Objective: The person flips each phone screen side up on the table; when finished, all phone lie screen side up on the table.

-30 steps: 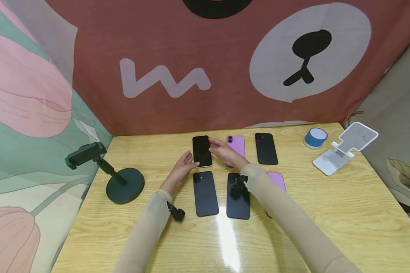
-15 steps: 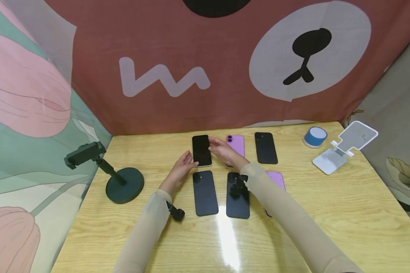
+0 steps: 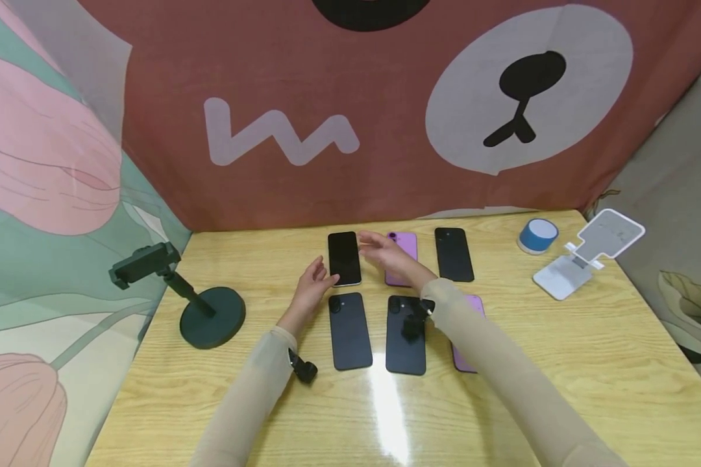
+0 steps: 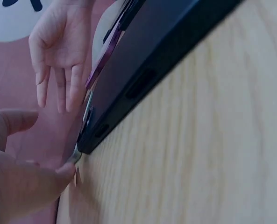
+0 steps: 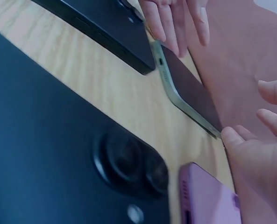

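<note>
Beside the face-up phone [image 3: 344, 256], the right grip [image 3: 390, 255], spread, has edged rightward; left grip [image 3: 312, 288] spread, perhaps touching.

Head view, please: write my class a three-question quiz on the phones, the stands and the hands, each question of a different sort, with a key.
1. How many phones lie on the table?
2. True or false: the blue cylinder stands nearer the white stand than the black stand.
3. Which phone lies between the left hand and the right hand? A) back left; B) back middle; C) front right.

Key: 1. Six. 2. True. 3. A.
</note>
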{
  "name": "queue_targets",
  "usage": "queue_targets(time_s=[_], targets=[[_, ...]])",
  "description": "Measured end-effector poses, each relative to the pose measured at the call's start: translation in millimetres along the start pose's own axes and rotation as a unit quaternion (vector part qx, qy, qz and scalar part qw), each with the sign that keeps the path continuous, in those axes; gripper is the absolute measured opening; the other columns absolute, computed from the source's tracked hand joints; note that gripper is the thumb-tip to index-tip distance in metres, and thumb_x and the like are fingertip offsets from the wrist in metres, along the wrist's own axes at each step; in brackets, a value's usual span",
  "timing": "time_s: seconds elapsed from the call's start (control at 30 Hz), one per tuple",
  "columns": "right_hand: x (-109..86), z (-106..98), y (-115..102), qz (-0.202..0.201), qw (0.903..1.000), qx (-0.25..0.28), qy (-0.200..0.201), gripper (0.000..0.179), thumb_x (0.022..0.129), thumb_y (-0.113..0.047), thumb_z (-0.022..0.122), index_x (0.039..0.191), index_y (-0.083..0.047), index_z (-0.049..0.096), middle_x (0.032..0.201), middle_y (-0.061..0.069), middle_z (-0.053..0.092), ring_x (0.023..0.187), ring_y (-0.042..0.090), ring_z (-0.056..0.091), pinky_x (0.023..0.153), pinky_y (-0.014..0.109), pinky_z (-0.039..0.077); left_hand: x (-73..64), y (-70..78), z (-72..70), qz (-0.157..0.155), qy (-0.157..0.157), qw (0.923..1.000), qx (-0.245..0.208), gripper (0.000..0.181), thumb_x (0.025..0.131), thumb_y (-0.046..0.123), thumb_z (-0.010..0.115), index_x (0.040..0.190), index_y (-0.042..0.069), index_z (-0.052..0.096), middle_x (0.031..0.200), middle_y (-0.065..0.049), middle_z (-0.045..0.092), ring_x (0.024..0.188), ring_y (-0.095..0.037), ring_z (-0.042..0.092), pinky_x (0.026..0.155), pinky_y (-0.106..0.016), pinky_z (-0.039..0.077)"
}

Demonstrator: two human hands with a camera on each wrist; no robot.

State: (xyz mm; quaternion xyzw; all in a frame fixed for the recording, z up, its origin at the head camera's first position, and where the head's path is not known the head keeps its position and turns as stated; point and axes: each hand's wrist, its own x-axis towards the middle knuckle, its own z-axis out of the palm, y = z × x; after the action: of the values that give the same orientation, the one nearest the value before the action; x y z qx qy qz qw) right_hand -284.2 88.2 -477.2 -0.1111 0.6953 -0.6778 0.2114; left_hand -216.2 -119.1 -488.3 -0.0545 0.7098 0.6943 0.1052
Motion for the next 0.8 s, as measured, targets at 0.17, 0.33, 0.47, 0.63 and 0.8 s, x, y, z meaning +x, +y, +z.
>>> queue_targets(time_s=[0.17,0.33,0.47,0.63,0.8], targets=[[-6.7,-14,-5,-0.025,0.9997,-0.007,-0.003,0.059,0.096,-0.004,0.050,0.148,0.001,0.023,0.148,0.025,0.029,0.132,0.039,0.034,0.108,0.050,0.027,-0.8,4.3,6.9,0.038,0.039,0.9982,0.027,0.070,0.090,0.013,0.064,0.149,0.008,0.027,0.151,-0.017,0.027,0.138,-0.030,0.029,0.107,-0.040,0.033],[-14.4,-33,-7,-0.037,0.9985,-0.040,0.002,0.060,0.096,-0.006,0.052,0.148,-0.001,0.023,0.144,0.027,0.033,0.130,0.040,0.037,0.108,0.049,0.029,-1.5,11.5,18.0,0.070,0.031,0.9966,0.032,0.068,0.091,0.013,0.063,0.149,0.007,0.028,0.149,-0.018,0.030,0.137,-0.030,0.031,0.108,-0.040,0.031],[-18.6,-48,-10,-0.036,0.9984,-0.042,0.013,0.061,0.096,-0.005,0.052,0.149,0.000,0.021,0.144,0.028,0.032,0.130,0.040,0.037,0.108,0.048,0.028,-1.5,16.8,29.3,0.091,0.016,0.9951,0.034,0.068,0.091,0.013,0.063,0.148,0.005,0.029,0.147,-0.020,0.034,0.134,-0.031,0.035,0.107,-0.041,0.032],[-23.1,-64,-14,-0.029,0.9985,-0.035,0.029,0.061,0.096,0.000,0.050,0.149,0.001,0.019,0.145,0.029,0.028,0.131,0.041,0.033,0.107,0.051,0.029,1.8,22.1,43.8,0.111,-0.009,0.9931,0.036,0.066,0.091,0.013,0.062,0.148,0.004,0.030,0.144,-0.022,0.037,0.130,-0.033,0.039,0.105,-0.043,0.036],[-26.0,-78,-14,-0.026,0.9976,-0.047,0.045,0.063,0.095,0.000,0.051,0.149,-0.001,0.020,0.147,0.027,0.028,0.131,0.042,0.033,0.107,0.053,0.027,7.6,27.5,58.9,0.108,-0.026,0.9913,0.071,0.066,0.090,0.017,0.064,0.147,0.007,0.032,0.143,-0.021,0.040,0.127,-0.032,0.043,0.100,-0.044,0.041]])
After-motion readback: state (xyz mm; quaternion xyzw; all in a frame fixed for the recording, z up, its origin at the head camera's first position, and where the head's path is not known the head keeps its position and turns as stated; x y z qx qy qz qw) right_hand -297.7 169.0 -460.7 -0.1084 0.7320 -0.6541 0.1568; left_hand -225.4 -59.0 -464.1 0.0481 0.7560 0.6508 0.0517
